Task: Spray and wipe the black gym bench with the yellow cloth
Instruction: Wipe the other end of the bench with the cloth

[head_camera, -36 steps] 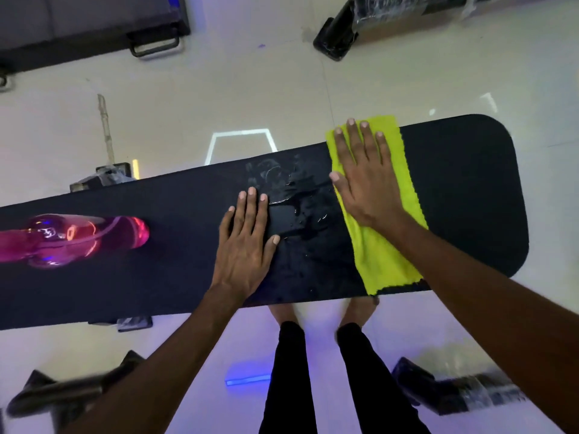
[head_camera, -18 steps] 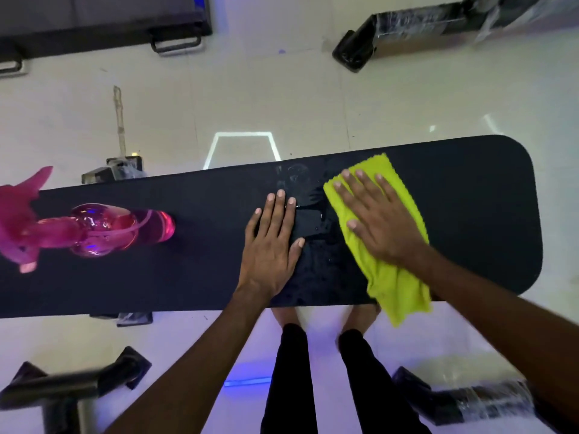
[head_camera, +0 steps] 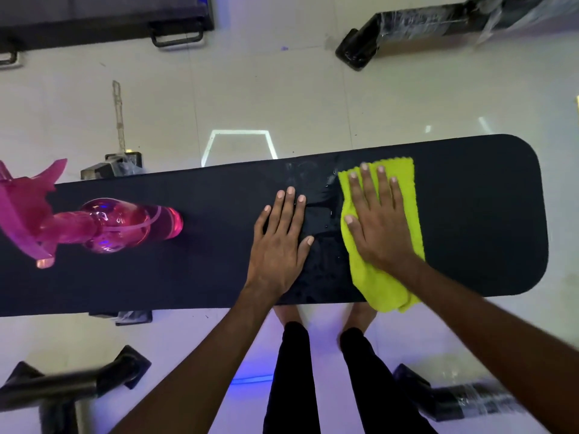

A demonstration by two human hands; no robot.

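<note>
Black bench [head_camera: 470, 214]: right hand [head_camera: 380, 223] flat on yellow cloth [head_camera: 383, 283].

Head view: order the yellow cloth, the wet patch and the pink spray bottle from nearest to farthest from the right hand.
1. Yellow cloth: directly under the right hand, pressed flat on the bench.
2. Wet patch: just left of the cloth, between the two hands.
3. Spray bottle: far left on the bench, beyond the left hand.

A yellow cloth [head_camera: 387, 242] on a black gym bench [head_camera: 476, 214], beside a translucent pink spray bottle [head_camera: 103, 225]; pale floor tiles [head_camera: 313, 98].
</note>
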